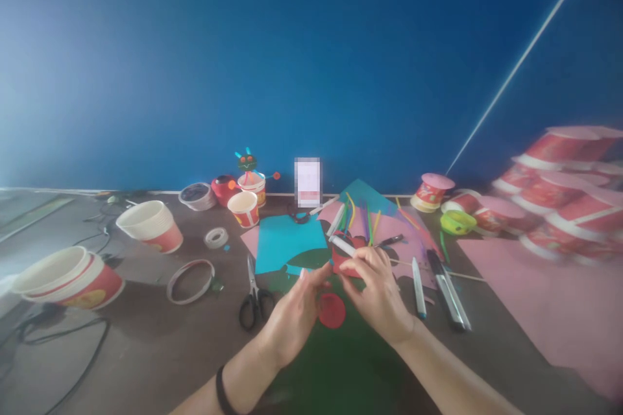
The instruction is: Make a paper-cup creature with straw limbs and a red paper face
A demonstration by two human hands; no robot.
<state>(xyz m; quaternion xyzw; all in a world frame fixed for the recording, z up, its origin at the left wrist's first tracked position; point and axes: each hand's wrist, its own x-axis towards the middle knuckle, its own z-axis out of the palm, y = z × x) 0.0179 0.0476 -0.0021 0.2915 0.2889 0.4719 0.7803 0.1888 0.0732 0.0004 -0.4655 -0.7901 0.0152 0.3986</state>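
My right hand [377,288] is closed, with a white marker [343,246] sticking out leftward from its fingers. My left hand [302,311] meets it from the left, fingertips pinched together at a tiny blue bit that is too small to name. Just below the fingers a red paper circle [331,310] lies on green paper [341,369]. Behind the right fingers is a piece of red paper [343,262], partly hidden. Black-handled scissors [252,298] rest left of my left hand, and a blue paper sheet [289,243] spreads beyond it.
Paper cups [150,227] stand at left, near a tape roll [216,238]. A cup figure [250,185] is at the back. Colored strips [360,220] lie on pink paper. Right of my hands are markers [445,292], a pink sheet [525,298] and stacked red cups [574,194].
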